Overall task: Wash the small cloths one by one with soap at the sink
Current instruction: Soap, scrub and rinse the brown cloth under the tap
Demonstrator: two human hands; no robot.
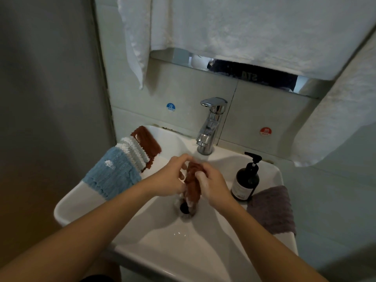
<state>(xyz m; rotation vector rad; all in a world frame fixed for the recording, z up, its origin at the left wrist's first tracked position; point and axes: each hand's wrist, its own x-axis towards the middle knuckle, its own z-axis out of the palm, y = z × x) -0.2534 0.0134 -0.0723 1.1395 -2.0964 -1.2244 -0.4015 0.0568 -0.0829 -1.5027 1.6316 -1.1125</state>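
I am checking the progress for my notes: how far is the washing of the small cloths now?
Possibly done: one purple cloth lies apart on the sink's right rim, beside the soap bottle. In hand: the left hand and right hand grip a soapy red-brown cloth under the tap. Left: the cloth stack, blue, white and brown, waits on the left rim.

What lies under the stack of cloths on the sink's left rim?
The white sink rim supports the blue cloth, with white and rust cloths overlapping behind. The rim surface beneath them is covered and unseen.
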